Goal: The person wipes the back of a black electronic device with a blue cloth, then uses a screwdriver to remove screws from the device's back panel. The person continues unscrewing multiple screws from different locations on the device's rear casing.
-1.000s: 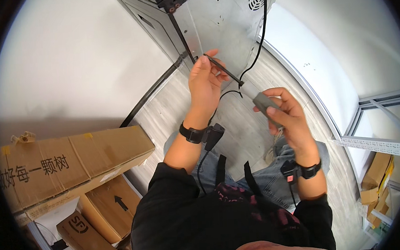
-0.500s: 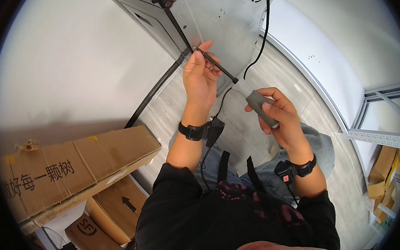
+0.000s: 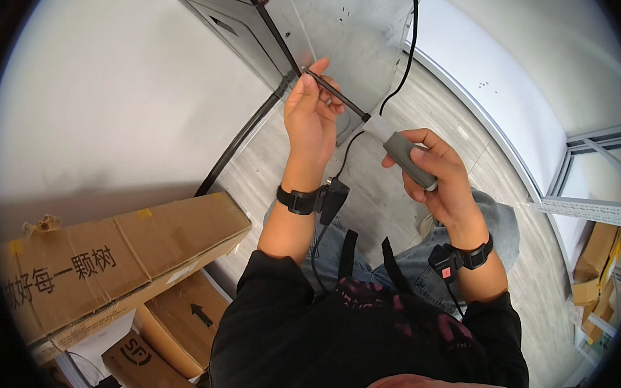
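Note:
A screwdriver [image 3: 340,96] with a long dark shaft and a thick grey handle slants between my two hands. My right hand [image 3: 441,176] is closed round the handle, thumb along its upper side. At the far end of the shaft, the thumb and fingers of my left hand [image 3: 309,124] pinch at the tip, with the forefinger stretched out past it. Whether a small screw sits at the tip is too small to tell. Just beyond the left fingertips rises a grey metal cabinet [image 3: 344,34]; the tip appears close to its lower part.
A black cable [image 3: 410,55] hangs along the cabinet's right side. Cardboard boxes [image 3: 131,249] stand at the left, and another carton [image 3: 595,256] lies at the far right by a metal frame [image 3: 592,204]. A dark strip [image 3: 244,134] runs along the wall's foot.
My right hand and the screwdriver handle have shifted slightly to the right, and the handle has turned a little. My left hand keeps its pinch at the tip.

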Tool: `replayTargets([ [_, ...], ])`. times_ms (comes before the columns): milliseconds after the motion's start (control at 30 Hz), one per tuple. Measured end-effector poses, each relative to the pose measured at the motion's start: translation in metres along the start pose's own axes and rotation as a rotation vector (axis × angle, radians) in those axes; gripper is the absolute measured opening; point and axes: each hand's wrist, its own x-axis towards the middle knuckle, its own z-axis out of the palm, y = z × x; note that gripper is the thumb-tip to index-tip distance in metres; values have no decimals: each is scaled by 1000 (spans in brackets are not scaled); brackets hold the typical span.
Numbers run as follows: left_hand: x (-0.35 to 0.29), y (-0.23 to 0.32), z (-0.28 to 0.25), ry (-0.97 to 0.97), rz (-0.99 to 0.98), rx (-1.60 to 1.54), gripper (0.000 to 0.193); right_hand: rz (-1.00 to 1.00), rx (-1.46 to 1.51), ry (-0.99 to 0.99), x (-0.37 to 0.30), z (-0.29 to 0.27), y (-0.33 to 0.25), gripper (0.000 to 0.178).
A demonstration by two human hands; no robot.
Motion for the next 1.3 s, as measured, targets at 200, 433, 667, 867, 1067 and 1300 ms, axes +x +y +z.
replayTargets([
  [200, -4, 4, -4, -43, -18, -24, 43, -166, -370, 146, -8, 16, -5, 32],
  [433, -17, 18, 20, -76, -141, -140, 45, -828, -968, 203, -4, 14, 4, 40],
  [667, -8, 14, 16, 21, -87, 56, 36, -594, -521, 206, -11, 15, 2, 43],
  [867, -10, 14, 19, 38, -74, 63, 37, -165, -295, 76, -17, -1, -4, 36],
  [1067, -13, 15, 20, -42, -80, 66, 41, -905, -985, 298, -9, 20, 14, 49],
  [1300, -11, 20, 18, -40, -126, 119, 40, -370, -400, 171, -18, 17, 7, 48],
])
